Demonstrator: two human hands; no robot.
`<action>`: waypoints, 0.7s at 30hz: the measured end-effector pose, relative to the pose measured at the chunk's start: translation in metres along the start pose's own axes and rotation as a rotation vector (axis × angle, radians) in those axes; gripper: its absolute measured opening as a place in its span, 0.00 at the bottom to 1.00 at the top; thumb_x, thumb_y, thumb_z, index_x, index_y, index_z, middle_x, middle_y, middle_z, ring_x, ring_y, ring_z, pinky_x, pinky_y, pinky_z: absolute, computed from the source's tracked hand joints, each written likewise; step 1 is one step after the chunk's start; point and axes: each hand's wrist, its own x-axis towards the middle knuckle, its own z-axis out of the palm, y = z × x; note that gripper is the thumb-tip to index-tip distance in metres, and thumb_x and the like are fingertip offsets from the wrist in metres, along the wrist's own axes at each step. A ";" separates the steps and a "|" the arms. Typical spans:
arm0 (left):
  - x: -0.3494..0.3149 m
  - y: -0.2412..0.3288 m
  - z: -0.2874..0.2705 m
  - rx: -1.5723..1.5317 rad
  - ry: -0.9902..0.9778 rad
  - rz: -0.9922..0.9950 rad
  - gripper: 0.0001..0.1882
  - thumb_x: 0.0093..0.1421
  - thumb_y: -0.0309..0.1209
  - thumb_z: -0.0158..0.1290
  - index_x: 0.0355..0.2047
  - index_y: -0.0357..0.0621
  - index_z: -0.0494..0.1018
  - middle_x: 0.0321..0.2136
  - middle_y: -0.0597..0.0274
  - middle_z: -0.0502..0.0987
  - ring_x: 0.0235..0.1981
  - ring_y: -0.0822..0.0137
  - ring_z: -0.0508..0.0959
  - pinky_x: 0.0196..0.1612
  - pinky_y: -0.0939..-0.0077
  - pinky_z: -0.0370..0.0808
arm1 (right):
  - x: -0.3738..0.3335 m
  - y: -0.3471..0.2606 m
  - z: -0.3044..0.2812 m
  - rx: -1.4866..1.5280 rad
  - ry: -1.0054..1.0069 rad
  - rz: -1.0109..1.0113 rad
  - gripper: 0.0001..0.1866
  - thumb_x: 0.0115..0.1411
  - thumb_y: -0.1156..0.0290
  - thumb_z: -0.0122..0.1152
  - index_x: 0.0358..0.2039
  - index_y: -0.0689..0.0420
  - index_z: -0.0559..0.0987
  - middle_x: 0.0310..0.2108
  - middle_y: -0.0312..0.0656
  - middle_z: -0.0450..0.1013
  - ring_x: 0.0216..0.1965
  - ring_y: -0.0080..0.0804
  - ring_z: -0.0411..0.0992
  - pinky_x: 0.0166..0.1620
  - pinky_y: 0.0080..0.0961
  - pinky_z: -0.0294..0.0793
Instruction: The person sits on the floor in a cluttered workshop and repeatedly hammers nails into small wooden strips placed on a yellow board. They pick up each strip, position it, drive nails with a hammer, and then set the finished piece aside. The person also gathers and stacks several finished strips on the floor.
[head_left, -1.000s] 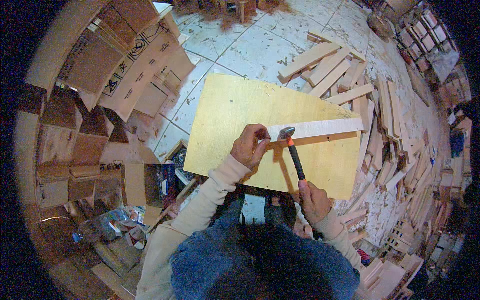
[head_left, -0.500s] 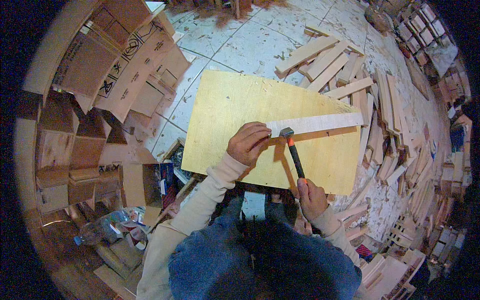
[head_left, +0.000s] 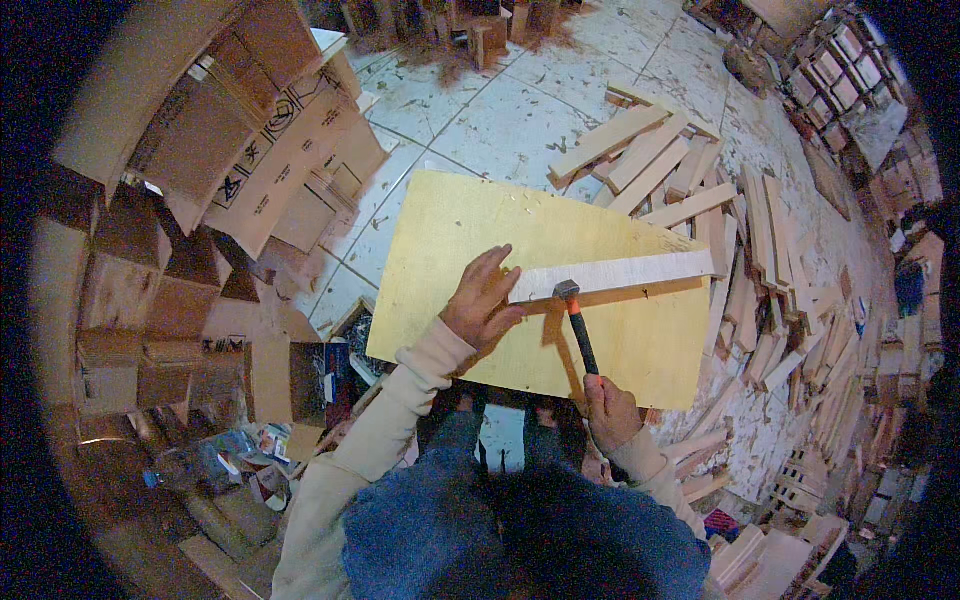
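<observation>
A pale wooden strip (head_left: pixel 630 274) lies slantwise over a yellowish wooden board (head_left: pixel 440 230), its far end at the board's right edge. At the strip's near left end is my left hand (head_left: pixel 480 302), fingers spread and holding nothing; thumb and fingertips are beside or on that end. My right hand (head_left: pixel 611 412) is closed round the lower handle of a hammer (head_left: pixel 580 335) with a black and orange grip. The hammer's dark head is at the strip's lower edge, a short way right of my left hand; I cannot tell whether it touches.
Loose wooden slats (head_left: pixel 640 160) are piled beyond and right of the board. On the left stand open cardboard boxes (head_left: pixel 290 160). A clear plastic bottle (head_left: pixel 185 465) lies among scraps at lower left. White floor tiles (head_left: pixel 450 110) carry scattered shavings.
My left hand's fingers have spread from a pinch at the strip's end. The hammer's head stays over the strip near that end. The whole view has shifted slightly.
</observation>
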 end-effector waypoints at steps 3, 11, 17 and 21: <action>-0.005 -0.002 -0.002 -0.177 -0.112 -0.114 0.28 0.51 0.23 0.57 0.53 0.33 0.65 0.51 0.39 0.67 0.50 0.46 0.71 0.50 0.63 0.72 | 0.000 -0.003 -0.003 0.022 -0.006 -0.064 0.24 0.67 0.53 0.37 0.33 0.61 0.75 0.23 0.54 0.75 0.25 0.59 0.73 0.30 0.53 0.70; -0.002 0.004 -0.001 -0.231 -0.013 -0.211 0.25 0.51 0.24 0.56 0.50 0.31 0.67 0.43 0.42 0.72 0.34 0.52 0.77 0.36 0.67 0.75 | -0.001 -0.010 -0.018 0.037 -0.057 -0.052 0.25 0.67 0.52 0.37 0.35 0.61 0.75 0.24 0.55 0.75 0.25 0.59 0.73 0.31 0.51 0.71; 0.000 0.006 0.000 -0.287 -0.027 -0.306 0.26 0.49 0.24 0.56 0.51 0.35 0.67 0.44 0.45 0.72 0.34 0.57 0.76 0.36 0.70 0.75 | 0.000 -0.003 -0.011 0.121 -0.018 -0.080 0.27 0.68 0.51 0.38 0.27 0.63 0.72 0.16 0.52 0.68 0.17 0.47 0.67 0.25 0.42 0.65; -0.001 0.007 -0.004 -0.307 -0.087 -0.358 0.29 0.49 0.22 0.56 0.53 0.36 0.65 0.48 0.45 0.71 0.42 0.53 0.77 0.43 0.68 0.76 | -0.008 -0.023 -0.028 0.117 0.018 -0.069 0.29 0.66 0.47 0.39 0.22 0.61 0.70 0.12 0.46 0.66 0.14 0.36 0.64 0.20 0.38 0.61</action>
